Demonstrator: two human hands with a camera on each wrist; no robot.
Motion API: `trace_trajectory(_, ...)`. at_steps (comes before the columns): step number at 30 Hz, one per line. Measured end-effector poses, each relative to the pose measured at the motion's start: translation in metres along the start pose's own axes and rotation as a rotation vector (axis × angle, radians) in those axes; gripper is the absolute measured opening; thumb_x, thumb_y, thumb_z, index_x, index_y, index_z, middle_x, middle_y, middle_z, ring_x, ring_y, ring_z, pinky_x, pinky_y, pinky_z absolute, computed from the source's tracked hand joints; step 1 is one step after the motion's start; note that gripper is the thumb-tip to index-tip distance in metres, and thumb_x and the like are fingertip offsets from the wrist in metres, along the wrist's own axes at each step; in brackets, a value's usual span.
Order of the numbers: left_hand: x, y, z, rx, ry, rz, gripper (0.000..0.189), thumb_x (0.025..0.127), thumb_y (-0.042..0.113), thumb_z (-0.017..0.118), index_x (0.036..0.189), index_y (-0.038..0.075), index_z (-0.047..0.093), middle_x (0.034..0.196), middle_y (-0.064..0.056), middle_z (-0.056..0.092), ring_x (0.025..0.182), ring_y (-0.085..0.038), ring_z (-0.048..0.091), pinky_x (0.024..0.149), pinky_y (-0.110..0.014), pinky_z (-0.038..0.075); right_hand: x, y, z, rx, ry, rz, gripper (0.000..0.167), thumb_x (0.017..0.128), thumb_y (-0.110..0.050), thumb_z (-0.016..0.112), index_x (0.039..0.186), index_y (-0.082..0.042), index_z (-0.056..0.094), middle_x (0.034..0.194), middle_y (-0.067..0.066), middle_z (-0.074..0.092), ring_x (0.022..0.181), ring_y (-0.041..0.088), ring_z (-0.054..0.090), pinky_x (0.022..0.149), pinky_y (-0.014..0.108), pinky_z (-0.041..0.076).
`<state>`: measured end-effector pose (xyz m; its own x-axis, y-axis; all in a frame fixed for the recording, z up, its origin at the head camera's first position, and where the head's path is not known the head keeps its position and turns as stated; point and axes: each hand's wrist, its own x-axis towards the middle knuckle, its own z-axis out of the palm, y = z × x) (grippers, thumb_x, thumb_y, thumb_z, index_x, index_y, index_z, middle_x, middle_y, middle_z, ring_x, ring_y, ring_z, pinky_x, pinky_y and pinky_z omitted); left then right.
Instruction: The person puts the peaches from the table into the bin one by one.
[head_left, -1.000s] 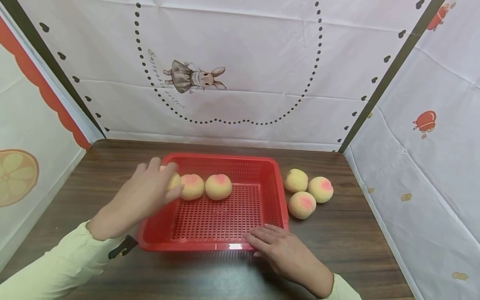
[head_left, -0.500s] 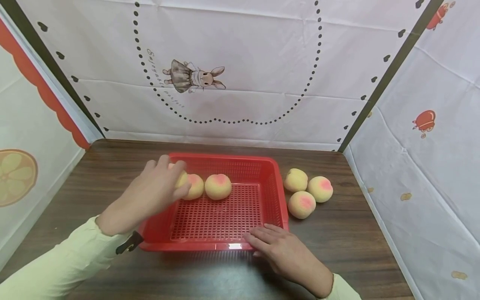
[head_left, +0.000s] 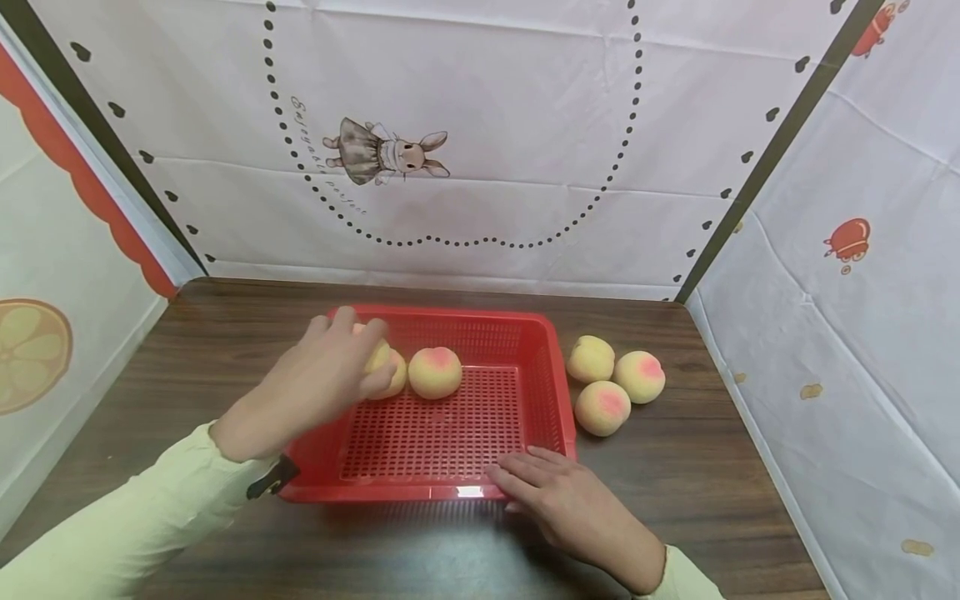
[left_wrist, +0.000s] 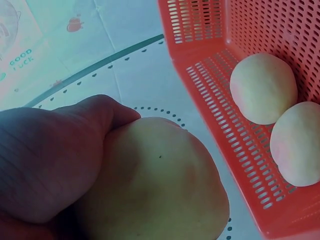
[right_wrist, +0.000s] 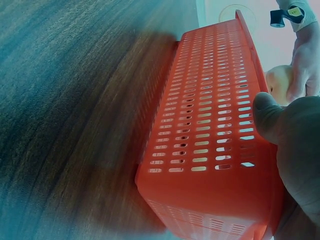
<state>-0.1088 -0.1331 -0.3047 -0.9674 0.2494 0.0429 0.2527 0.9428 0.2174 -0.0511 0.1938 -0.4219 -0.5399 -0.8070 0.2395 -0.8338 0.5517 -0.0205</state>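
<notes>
My left hand [head_left: 318, 379] grips a peach [left_wrist: 162, 180] over the left side of the red plastic basket [head_left: 450, 492]. In the left wrist view this peach is large and close, with the thumb along it. Two more peaches lie in the basket side by side: one peach [head_left: 435, 372] shows fully, while the other peach [head_left: 396, 379] is partly hidden behind my left hand. My right hand [head_left: 566, 500] holds the basket's front right corner, fingers over the rim. The right wrist view shows its thumb [right_wrist: 266, 112] against the outside of the rim.
Three peaches, a rear peach [head_left: 592, 359], a right peach [head_left: 640, 377] and a front peach [head_left: 603, 408], sit clustered on the wooden table [head_left: 712, 492] right of the basket. Printed white cloth walls [head_left: 480, 100] stand behind and at both sides.
My left hand has moved right with the peach, farther over the basket, covering more of the nearest peach inside. The right hand and the basket have stayed put.
</notes>
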Motion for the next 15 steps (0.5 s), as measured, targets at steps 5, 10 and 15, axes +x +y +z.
trace_trajectory(5, 0.005, 0.003, 0.002, -0.001, 0.010, 0.029, 0.026, 0.091, 0.031, 0.066, 0.106, 0.010, 0.060, 0.099, -0.017, 0.054, 0.091, -0.038, 0.050, 0.057, -0.037, 0.047, 0.000, 0.000, 0.000, 0.001, 0.007, -0.005, 0.048, 0.095, -0.030, 0.076, 0.141, -0.021, 0.065, 0.134, -0.001, 0.073, 0.123, 0.015, 0.070, 0.108, 0.040, 0.055)
trace_trajectory(10, 0.009, 0.006, 0.005, 0.007, 0.005, 0.048, 0.025, 0.088, 0.029, 0.066, 0.105, 0.011, 0.059, 0.097, -0.015, 0.053, 0.090, -0.037, 0.049, 0.059, -0.035, 0.045, 0.000, 0.000, 0.001, 0.005, 0.018, -0.012, 0.047, 0.095, -0.029, 0.076, 0.140, -0.020, 0.066, 0.133, 0.000, 0.073, 0.123, 0.016, 0.070, 0.107, 0.040, 0.056)
trace_trajectory(15, 0.013, 0.011, 0.006, 0.034, 0.003, 0.068, 0.024, 0.091, 0.030, 0.066, 0.105, 0.011, 0.059, 0.095, -0.014, 0.054, 0.086, -0.035, 0.050, 0.058, -0.034, 0.044, 0.000, 0.001, 0.001, 0.005, 0.010, -0.012, 0.047, 0.095, -0.030, 0.075, 0.140, -0.020, 0.065, 0.134, 0.000, 0.073, 0.123, 0.016, 0.070, 0.108, 0.040, 0.055)
